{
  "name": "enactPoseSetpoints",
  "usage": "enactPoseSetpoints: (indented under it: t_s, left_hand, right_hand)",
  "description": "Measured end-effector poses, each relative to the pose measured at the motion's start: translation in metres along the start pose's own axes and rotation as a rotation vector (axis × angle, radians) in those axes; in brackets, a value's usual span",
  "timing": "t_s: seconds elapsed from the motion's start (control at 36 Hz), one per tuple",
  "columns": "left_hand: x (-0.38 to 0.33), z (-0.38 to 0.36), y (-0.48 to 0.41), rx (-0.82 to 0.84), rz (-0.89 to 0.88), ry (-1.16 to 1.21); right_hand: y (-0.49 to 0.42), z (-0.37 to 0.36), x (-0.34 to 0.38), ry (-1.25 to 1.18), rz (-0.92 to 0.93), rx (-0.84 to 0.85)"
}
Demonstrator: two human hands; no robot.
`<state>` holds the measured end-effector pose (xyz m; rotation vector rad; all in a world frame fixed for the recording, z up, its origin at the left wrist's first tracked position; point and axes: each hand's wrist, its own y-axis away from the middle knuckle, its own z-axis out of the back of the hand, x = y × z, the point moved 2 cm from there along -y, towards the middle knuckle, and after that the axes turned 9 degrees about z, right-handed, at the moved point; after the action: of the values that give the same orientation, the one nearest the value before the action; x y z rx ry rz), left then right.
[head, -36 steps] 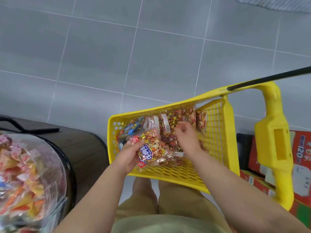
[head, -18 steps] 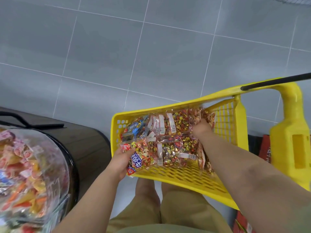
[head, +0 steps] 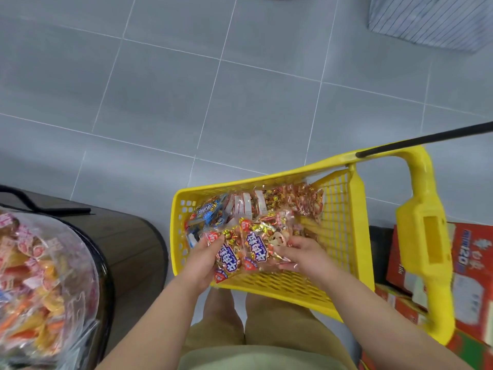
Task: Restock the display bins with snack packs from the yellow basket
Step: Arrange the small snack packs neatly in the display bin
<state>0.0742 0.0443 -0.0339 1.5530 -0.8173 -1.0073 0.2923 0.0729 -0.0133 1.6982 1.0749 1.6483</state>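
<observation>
While low over the yellow basket [head: 266, 178], gripping one snack pack [head: 229, 259] with the left hand [head: 204, 263] and pinching a second pack [head: 260, 245] with the right hand [head: 302, 253]. Plenty more to take from the basket. Not yet at the bin [head: 106, 276] on the left; probably most left to do.

Yellow basket [head: 266, 180] (snack packs [head: 290, 198] inside)
</observation>
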Motion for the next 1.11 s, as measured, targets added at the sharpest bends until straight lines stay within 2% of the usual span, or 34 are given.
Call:
enactPoseSetpoints:
  t_s: [0.14,0.22,0.36,0.42,0.5,0.56,0.61,0.69,0.81,0.97,1.11]
  left_hand:
    - [-0.004,-0.014,0.004,0.135,0.094,-0.039]
    - [0.001,-0.015,0.004,0.131,0.063,-0.112]
    - [0.009,-0.017,0.001,0.105,0.063,-0.034]
    - [0.010,-0.018,-0.003,0.056,0.040,-0.034]
    - [0.012,-0.017,-0.009,-0.010,0.011,-0.036]
    - [0.013,-0.015,-0.012,-0.054,-0.003,-0.042]
    - [0.013,-0.014,-0.013,-0.074,-0.012,-0.052]
    - [0.014,-0.011,-0.015,-0.098,-0.009,-0.060]
    - [0.017,-0.007,-0.017,-0.089,-0.017,-0.036]
    - [0.019,0.002,-0.014,-0.155,-0.034,-0.035]
    - [0.017,0.010,-0.003,-0.191,-0.057,0.012]
  right_hand:
    - [0.004,-0.024,-0.014,0.030,-0.051,0.058]
    - [0.001,-0.034,-0.016,0.118,-0.041,0.110]
    - [-0.005,-0.028,-0.014,0.231,-0.018,0.179]
    - [-0.009,-0.017,-0.017,0.354,0.058,0.077]
    - [-0.019,0.009,-0.027,0.570,0.153,-0.297]
    - [-0.028,0.027,-0.035,0.755,0.169,-0.435]
    - [-0.037,0.035,-0.043,0.853,0.103,-0.390]
    - [-0.049,0.035,-0.055,0.930,-0.078,-0.213]
    - [-0.059,0.038,-0.063,1.047,-0.143,-0.184]
    - [-0.056,0.039,-0.050,0.956,-0.103,-0.234]
    - [-0.033,0.044,-0.022,0.783,0.122,-0.309]
